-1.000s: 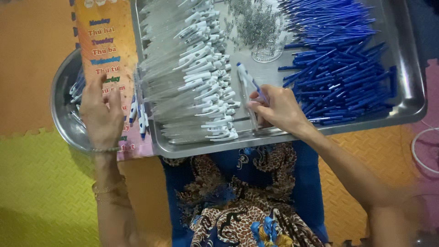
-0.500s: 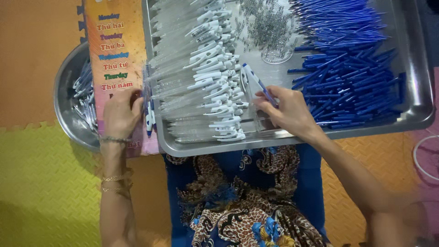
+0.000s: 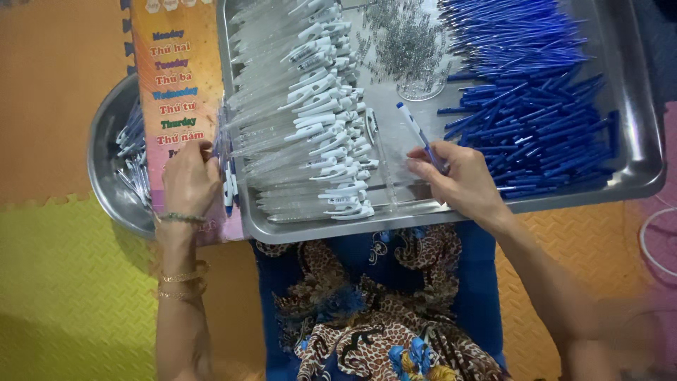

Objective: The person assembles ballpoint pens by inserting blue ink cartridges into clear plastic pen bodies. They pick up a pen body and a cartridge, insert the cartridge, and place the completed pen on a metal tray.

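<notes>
Your hands work at the steel tray (image 3: pixel 638 169) of pen parts.
Your right hand (image 3: pixel 462 180) pinches a blue pen refill (image 3: pixel 421 136) over the tray's middle; your left hand (image 3: pixel 189 180), beside the tray's left edge, closes on assembled pens (image 3: pixel 227 185), near the round bowl (image 3: pixel 106 169).

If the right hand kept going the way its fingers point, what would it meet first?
Probably the heap of clear, white-clipped pen barrels: the right hand, holding a blue refill, points up-left across bare tray. Its height is unclear.
</notes>
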